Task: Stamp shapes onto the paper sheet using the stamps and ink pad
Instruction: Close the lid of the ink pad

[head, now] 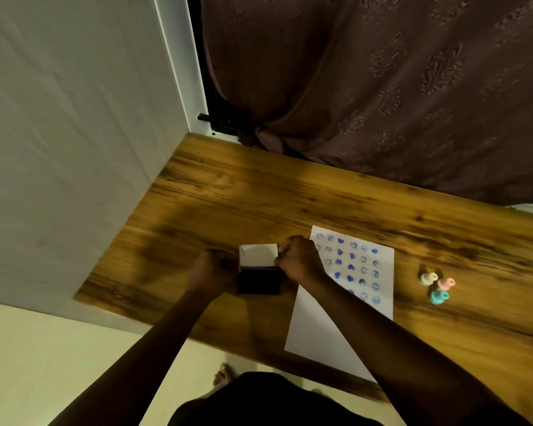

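Head view: both hands are at the ink pad [259, 279], which sits on the desk [290, 192] just left of the paper sheet [336, 327]. The pad is a dark, squarish case with its white lid [257, 255] hinged up on the far side. It lies directly between the two sets of fingers, its hinge line running left to right.

The left hand [211, 270] is against the left edge of the case, fingers curled around that edge; contact appears firm, though blur hides the fingertips. The right hand [299, 259] is at the lid's right edge, fingers closed in a pinch on that corner. Neither hand holds a stamp.

Judgement: the step in hand concerns the lid, opening or closing; the frame does not settle which. The lid will swing about the hinge at the far edge of the base, so the right fingers, being on the lid, are the ones placed to move it, while the left fingers steady the base.

The paper sheet lies just right of the right fingers, partly under the right forearm. Its far half carries rows of blue prints, hearts and round faces; its near half is blank. Three small stamps [437, 286], cream, pink and teal, stand clustered well to the right of the sheet, nearer the right hand, and untouched.

Risk: the inked surface is exposed close to the fingertips.
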Motion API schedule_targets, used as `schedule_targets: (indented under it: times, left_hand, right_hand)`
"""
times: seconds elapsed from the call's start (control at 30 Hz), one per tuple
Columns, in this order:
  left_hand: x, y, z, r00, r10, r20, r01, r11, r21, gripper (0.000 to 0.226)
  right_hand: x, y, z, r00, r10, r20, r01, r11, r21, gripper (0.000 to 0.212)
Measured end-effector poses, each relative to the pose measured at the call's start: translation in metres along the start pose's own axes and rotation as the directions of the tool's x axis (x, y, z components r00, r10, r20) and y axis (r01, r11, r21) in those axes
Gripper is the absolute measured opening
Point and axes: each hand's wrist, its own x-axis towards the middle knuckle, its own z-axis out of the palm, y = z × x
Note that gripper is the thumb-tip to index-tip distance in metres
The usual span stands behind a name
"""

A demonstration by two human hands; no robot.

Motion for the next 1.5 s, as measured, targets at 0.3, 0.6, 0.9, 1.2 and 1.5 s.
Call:
schedule_targets:
  times: [0.3,0.6,0.9,1.2,1.5]
  left_hand:
    - [0.004,-0.001,0.005,0.999,-0.043,-0.012,0.044,0.993,0.108,0.031]
    - [0.003,-0.005,0.011,0.999,-0.041,-0.008,0.042,0.979,0.201,0.013]
    - [0.0,-0.011,0.015,0.995,-0.073,-0.071,0.08,0.992,0.1,0.013]
    - [-0.003,-0.016,0.018,0.993,-0.076,-0.092,0.072,0.996,-0.046,0.008]
    - [-0.01,-0.01,0.014,0.996,-0.04,-0.085,0.033,0.996,-0.078,0.026]
  right_hand:
    - [-0.008,0.004,0.007,1.0,0.003,-0.004,-0.003,0.998,0.06,0.027]
    - [-0.016,0.01,0.003,0.999,-0.027,-0.031,0.032,0.984,0.173,0.03]
    - [-0.026,0.022,0.008,0.991,-0.093,-0.093,0.11,0.973,0.203,0.022]
    - [-0.043,0.029,0.004,0.98,-0.177,-0.096,0.192,0.963,0.188,0.018]
    - [-0.061,0.04,0.007,0.937,-0.339,-0.079,0.346,0.934,0.093,0.015]
